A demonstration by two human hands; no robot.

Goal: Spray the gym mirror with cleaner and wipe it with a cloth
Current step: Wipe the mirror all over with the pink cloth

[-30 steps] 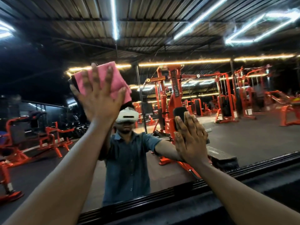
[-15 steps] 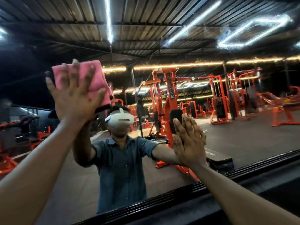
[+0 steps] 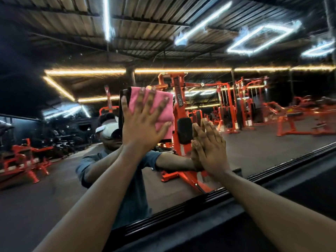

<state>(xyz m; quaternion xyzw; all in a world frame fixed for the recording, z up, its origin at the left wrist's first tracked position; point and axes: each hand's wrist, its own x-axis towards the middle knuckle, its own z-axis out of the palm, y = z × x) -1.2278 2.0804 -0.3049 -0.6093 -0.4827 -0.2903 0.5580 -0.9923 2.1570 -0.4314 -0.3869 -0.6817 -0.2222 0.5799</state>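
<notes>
Head view, the only one we've got, and the left hand (image 3: 143, 124) is flat on the mirror (image 3: 254, 151) with fingers straight and splayed, pressing the pink cloth (image 3: 163, 110) against the glass, nothing curled round it, just a spread palm pinning it there. The cloth sits directly under that palm and pokes out past the fingertips and off to the thumb side, a folded rectangle with its long edge running roughly up and down. Over to the right of the grip and a touch lower, the right hand (image 3: 211, 150) is planted on the glass too, fingers straight and close together, holding nothing, looks like a brace. So the left hand is the working one. From the grip, unwiped glass stretches every way, and the next sweep, I'd judge, can go either sideways or down. The cloth looks soft and matte, with no damp patch I can make out. The mirror's surface shows faint specks near the top; no spray bottle in sight. Black frame ledge (image 3: 200, 219) runs below both wrists
</notes>
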